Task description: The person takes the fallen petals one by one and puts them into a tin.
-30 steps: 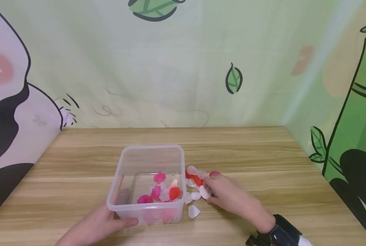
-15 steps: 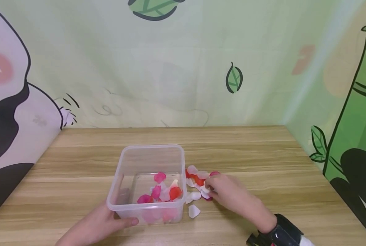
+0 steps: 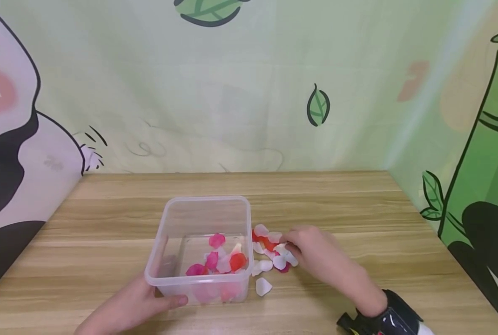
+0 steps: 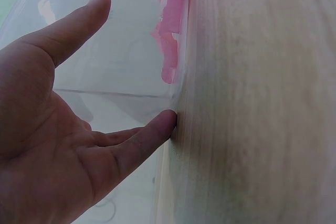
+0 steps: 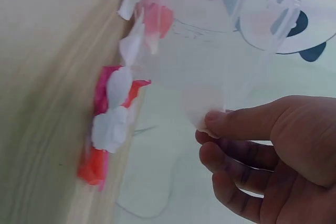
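A clear plastic container [image 3: 207, 201] stands on the wooden table [image 3: 358, 209] with several pink, red and white petals [image 3: 217, 261] inside. My left hand [image 3: 131, 307] rests at its near left corner, thumb along the front wall and fingers straight; in the left wrist view the left hand [image 4: 63, 145] lies against the container [image 4: 121, 66]. Just right of the box lies a loose pile of petals [image 3: 270, 253]. My right hand [image 3: 288, 245] hovers at the pile's right side. In the right wrist view the right hand [image 5: 210, 124] pinches a white petal [image 5: 202, 103] between thumb and finger.
A single white petal [image 3: 263, 287] lies apart, near the container's front right corner. Cartoon-printed walls close in the table at the back and on both sides. Bare wood stretches to the right of the pile and behind the box.
My right hand has drawn slightly right and up off the pile, uncovering a few white and pink petals beneath it. The left hand and container have stayed put.
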Tool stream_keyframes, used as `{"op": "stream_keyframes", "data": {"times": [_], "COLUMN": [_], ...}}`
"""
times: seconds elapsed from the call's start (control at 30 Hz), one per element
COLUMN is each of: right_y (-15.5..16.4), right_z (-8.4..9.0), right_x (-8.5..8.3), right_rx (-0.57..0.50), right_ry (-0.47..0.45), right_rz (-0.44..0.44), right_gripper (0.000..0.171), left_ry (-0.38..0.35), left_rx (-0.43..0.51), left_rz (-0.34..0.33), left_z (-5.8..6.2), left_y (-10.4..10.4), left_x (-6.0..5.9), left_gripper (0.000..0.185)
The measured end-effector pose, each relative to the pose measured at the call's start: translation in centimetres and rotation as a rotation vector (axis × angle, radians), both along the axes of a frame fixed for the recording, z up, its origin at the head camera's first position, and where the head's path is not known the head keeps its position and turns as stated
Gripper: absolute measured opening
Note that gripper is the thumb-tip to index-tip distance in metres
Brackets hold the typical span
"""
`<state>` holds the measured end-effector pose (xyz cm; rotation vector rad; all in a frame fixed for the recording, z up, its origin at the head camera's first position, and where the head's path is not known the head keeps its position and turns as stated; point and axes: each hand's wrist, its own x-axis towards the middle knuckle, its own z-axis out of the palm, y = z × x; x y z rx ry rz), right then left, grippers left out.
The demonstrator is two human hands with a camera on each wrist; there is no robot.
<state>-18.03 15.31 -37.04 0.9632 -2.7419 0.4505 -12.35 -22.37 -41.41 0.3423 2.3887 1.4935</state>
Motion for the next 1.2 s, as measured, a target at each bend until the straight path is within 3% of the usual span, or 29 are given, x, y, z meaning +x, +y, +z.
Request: {"op": "stream_keyframes", "data": {"times": [0.3,0.47,0.83,1.2], "right_y": [-0.7,-1.0,-2.3,-4.3], "right_z": [1.5,2.1,3.1,3.1], "right_x": [0.4,0.9,1.7,2.4], "right_rx": [-0.09,-0.162,-0.377,-0.374], "right_ry": [0.051,0.149,0.356,0.383], "right_rz": [0.0,0.035,0.238,0.388], "right_gripper": [0.016,0.017,0.025,0.024], "left_ry": [0.021,0.042,0.072,0.173], "left_rx": [-0.013,-0.019,-0.026,-0.063], "left_rz": [-0.017,-0.023,-0.029,-0.023], "left_z": [0.0,0.0,-0.1,-0.4], "left_y": [-0.2,-0.1,-0.1,0.0], "left_x": [0.0,0.0,0.0,0.0], "left_gripper": [0.111,0.113,0.118,0.127]}}
